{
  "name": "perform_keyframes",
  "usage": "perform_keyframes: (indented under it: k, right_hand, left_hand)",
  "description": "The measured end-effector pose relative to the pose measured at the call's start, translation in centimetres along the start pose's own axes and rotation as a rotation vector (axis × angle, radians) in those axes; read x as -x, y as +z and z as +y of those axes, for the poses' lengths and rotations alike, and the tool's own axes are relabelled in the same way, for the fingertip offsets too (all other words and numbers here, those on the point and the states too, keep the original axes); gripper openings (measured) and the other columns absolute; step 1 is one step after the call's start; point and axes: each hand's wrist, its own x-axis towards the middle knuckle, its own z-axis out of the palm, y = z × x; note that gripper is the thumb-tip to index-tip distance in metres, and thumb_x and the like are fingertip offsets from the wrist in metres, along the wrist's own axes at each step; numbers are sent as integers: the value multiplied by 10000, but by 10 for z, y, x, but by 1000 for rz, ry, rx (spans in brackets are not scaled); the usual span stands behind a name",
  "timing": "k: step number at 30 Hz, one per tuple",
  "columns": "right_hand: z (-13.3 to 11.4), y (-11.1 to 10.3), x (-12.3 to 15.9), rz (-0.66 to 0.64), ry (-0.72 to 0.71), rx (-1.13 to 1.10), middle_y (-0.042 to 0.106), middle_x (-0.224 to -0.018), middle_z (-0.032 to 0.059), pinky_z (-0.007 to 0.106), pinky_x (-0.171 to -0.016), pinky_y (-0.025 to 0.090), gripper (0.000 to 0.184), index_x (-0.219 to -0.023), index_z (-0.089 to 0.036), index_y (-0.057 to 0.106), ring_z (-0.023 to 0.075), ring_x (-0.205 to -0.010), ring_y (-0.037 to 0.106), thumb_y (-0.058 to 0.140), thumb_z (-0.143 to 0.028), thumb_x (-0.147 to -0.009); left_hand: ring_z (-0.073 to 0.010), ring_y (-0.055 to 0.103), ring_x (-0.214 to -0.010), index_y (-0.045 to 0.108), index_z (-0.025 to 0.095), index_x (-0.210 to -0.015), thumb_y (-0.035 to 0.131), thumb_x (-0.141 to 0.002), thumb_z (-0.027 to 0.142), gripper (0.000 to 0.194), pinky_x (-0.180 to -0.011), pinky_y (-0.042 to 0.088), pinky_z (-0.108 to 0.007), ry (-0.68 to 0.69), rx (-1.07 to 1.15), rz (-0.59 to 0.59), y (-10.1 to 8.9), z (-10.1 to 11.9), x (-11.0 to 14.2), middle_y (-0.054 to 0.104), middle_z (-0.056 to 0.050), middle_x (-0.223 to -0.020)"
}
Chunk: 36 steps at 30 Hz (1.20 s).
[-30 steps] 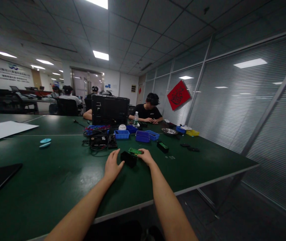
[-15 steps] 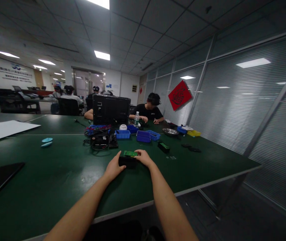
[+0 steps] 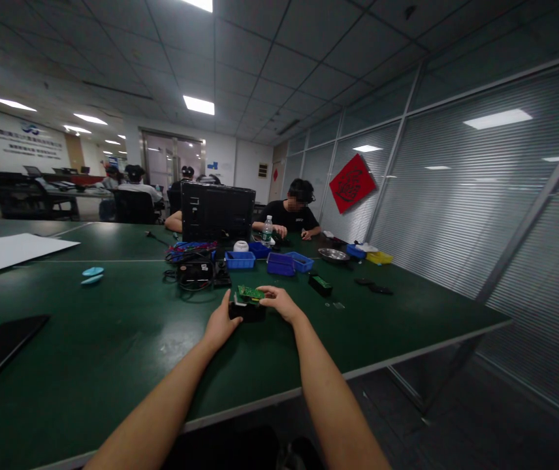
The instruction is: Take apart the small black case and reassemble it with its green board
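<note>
My left hand (image 3: 220,321) is closed on the left end of a black box-shaped housing (image 3: 249,313) on the green table. A green circuit board (image 3: 250,293) sits tilted above the housing, its left end raised, with a pale part beneath that end. My right hand (image 3: 279,303) pinches the board's right end between thumb and fingers. To the right stands a second black housing (image 3: 317,284) with a green board in it.
Blue trays (image 3: 239,260), a white ball (image 3: 241,246) and a black device with cables (image 3: 195,273) lie beyond my hands. Flat black pieces (image 3: 380,289) rest at right, a dark tablet-like slab (image 3: 8,346) at left. A co-worker (image 3: 292,212) sits across the table.
The circuit board has moved slightly left and up, its left end now tilted higher above the housing, and the pale part shows beneath. Both hands have shifted a little left.
</note>
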Motion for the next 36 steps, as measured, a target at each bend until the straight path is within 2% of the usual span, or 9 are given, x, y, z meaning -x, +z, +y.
perform_keyframes:
  k: [10,17,23,30,33,36]
  right_hand:
    - [-11,-1,4,-48,60,174,580,-833,23,287,-754,401,461,-1028,-172,632,156,-800,512,685,-260,-579]
    - [-6,0,3,-78,48,180,616,-933,39,328,-840,392,438,-1001,-164,637,184,-882,537,692,-276,-582]
    - [2,0,1,-45,91,100,599,-1056,65,329,-874,384,552,-1105,-182,580,184,-948,539,714,-294,-581]
    - [5,-1,2,-162,115,267,606,-879,15,283,-731,414,527,-1058,-181,596,151,-782,538,730,-243,-551]
    - [9,2,-1,-111,108,336,595,-827,6,261,-686,409,459,-989,-171,610,143,-745,533,725,-225,-548]
    - [16,4,-4,30,127,419,596,-836,19,261,-676,409,441,-960,-162,605,154,-750,539,727,-265,-548]
  left_hand:
    - [-184,545,-1029,118,198,-1381,623,-658,180,882,-856,389,-265,0,22,4,1,0,1,586,-74,-1118]
    - [-155,576,-980,124,206,-1380,586,-665,118,856,-862,407,-260,36,101,12,5,-7,-2,597,-62,-1108]
    - [-150,558,-1018,162,214,-1373,585,-669,122,826,-904,387,-263,43,95,3,6,-10,-3,591,-52,-1130]
    - [-161,541,-1048,228,211,-1357,573,-686,140,758,-915,386,-276,39,54,0,6,-10,-2,574,-58,-1153]
    - [-166,535,-1055,265,210,-1344,578,-686,149,731,-917,386,-278,48,34,7,6,-10,-2,555,-67,-1182]
    - [-164,551,-1022,293,203,-1334,572,-694,173,698,-906,397,-279,71,27,19,8,-12,-3,531,-77,-1208]
